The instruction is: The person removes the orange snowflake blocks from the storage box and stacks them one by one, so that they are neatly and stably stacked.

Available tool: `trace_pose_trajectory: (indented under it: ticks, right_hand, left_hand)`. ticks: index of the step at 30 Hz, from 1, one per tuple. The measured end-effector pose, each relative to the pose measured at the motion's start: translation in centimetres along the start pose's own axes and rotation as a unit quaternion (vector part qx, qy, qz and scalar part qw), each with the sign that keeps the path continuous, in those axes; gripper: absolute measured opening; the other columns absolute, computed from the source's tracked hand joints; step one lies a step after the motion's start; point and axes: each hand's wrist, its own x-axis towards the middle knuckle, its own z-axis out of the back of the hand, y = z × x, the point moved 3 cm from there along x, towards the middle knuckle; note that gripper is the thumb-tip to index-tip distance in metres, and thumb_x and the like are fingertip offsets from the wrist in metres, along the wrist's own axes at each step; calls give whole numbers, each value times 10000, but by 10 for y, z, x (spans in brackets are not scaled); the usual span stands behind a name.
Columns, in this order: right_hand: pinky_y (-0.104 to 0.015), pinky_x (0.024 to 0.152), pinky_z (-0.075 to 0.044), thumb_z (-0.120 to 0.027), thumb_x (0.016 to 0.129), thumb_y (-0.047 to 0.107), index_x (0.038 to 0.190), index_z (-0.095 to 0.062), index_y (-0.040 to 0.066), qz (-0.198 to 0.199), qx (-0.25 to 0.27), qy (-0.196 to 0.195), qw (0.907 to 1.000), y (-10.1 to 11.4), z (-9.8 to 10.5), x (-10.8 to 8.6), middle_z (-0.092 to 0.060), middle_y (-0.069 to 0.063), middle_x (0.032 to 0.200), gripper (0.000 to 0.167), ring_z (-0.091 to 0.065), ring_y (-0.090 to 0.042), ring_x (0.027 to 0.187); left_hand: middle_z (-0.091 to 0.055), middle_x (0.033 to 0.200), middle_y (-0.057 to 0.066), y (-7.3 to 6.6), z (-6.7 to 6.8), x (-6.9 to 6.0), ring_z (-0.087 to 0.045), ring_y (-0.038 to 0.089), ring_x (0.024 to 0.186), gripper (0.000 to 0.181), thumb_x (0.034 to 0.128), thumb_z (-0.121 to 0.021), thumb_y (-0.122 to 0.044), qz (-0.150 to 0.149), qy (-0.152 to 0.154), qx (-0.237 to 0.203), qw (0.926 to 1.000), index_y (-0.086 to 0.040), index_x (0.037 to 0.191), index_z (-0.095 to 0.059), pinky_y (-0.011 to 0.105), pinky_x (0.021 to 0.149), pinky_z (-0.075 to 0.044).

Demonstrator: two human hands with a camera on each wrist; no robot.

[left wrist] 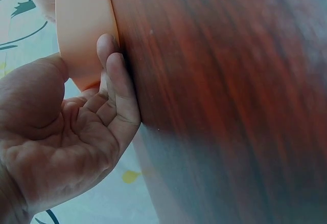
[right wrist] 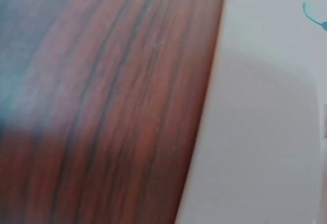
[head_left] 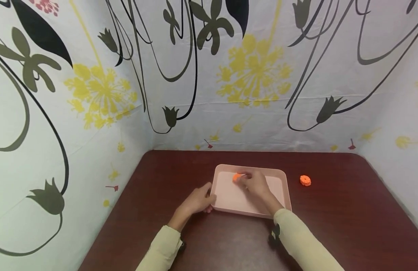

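Note:
A shallow pink rectangular tray (head_left: 229, 208) lies on the dark table. My left hand (head_left: 196, 199) grips its near left corner; in the left wrist view the thumb of the left hand (left wrist: 66, 127) is at the rim and the fingers lie against the outer wall of the tray (left wrist: 87, 29). Over the tray's inside, my right hand (head_left: 257, 183) pinches a small orange piece (head_left: 236, 177), partly covered by the fingers. To the right of the tray sits a round orange piece with a notched edge (head_left: 305, 180). The right wrist view shows mainly the tray's side (right wrist: 255, 132).
The reddish-brown wood-grained table (head_left: 330, 226) has rounded far corners. Patterned white cloth (head_left: 256, 124) with flowers and stems stands behind it and along both sides.

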Motion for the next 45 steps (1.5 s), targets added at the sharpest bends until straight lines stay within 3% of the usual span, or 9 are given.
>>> trace_pose_trajectory:
  ticks: [6,12,16,20,30,36,40,45]
  right_hand:
    - [-231,535,-500,-675,1011,88,1336,-694,26,-178,466,143,9987,1,22,-11,-788,-193,1034,331,-615,-134,622]
    - [-281,539,-547,-724,1004,140,1334,-704,72,-208,481,-146,9985,-4,63,-26,-776,-244,1105,337,-644,-172,634]
    - [-295,567,-533,-704,1030,216,1416,-645,113,-439,683,-146,9966,-9,91,-37,-785,-73,1080,403,-597,-130,686]
    - [-278,574,-526,-701,1033,243,1442,-623,106,-562,572,-419,9959,-17,117,-44,-774,93,1002,438,-585,-104,684]
    - [-278,597,-567,-690,1036,237,1441,-608,80,-832,303,-1021,9908,-50,169,-56,-730,160,879,441,-622,-79,734]
    - [-278,616,-600,-680,1030,236,1430,-606,70,-1204,319,-1237,9845,-69,188,-61,-705,199,839,439,-661,-78,744]
    - [-286,636,-613,-665,1040,258,1446,-585,45,-1455,262,-1139,9824,-77,196,-62,-694,186,842,466,-660,-73,749]
    - [-273,665,-616,-640,1055,273,1490,-544,21,-1671,224,-930,9813,-86,199,-62,-658,261,864,512,-655,-62,779]
  left_hand:
    - [-698,675,41,3,2,0,-673,178,564,174,1020,-643,-219,17,-46,-20,10000,-132,1144,-556,321,547,-566]
    - [-701,690,37,3,1,1,-671,173,574,201,1028,-639,-244,7,-22,-15,10000,-128,1172,-559,317,554,-560]
    - [-703,686,34,3,0,1,-673,168,569,203,1031,-640,-248,0,-23,4,10000,-127,1173,-560,312,552,-560]
    - [-703,685,30,4,-1,1,-672,164,566,198,1034,-641,-250,11,-5,-10,10000,-132,1172,-561,304,549,-557]
    - [-704,678,23,5,-1,3,-673,154,564,184,1034,-649,-254,-33,20,-3,10000,-146,1149,-554,296,545,-555]
    - [-699,680,33,3,-1,1,-673,161,563,176,1028,-652,-237,-42,28,-13,10000,-136,1134,-555,296,538,-553]
    - [-695,686,39,2,-1,2,-676,165,568,178,1024,-649,-235,-34,13,-7,10000,-133,1137,-558,301,539,-554]
    - [-697,672,34,3,-2,3,-674,158,561,164,1023,-643,-239,-22,-8,1,10000,-142,1125,-558,302,534,-557]
